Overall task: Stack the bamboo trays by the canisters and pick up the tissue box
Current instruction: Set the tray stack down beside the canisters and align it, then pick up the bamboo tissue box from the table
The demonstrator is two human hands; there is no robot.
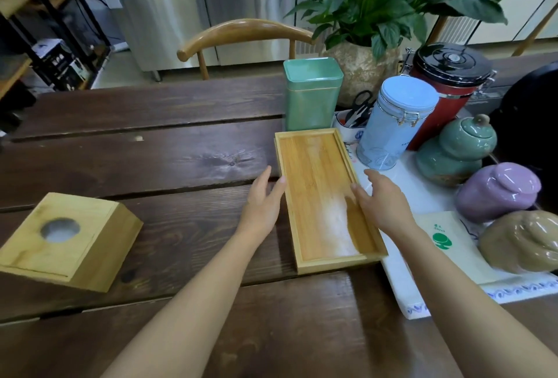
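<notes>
The bench (151, 142) is of dark brown wooden planks; behind it stand a chair (241, 36) and steel cabinets (196, 9). The bamboo trays (323, 196), light and rectangular, lie stacked beside the green tin (311, 93). The left hand (264, 199) and right hand (382, 199) are open, touching the tray edges without gripping. The wooden tissue box (66, 238) sits far left.

Smooth bamboo tray (317, 196), rough dark-wood table (151, 142), seemingly glazed jars (498, 192).
</notes>
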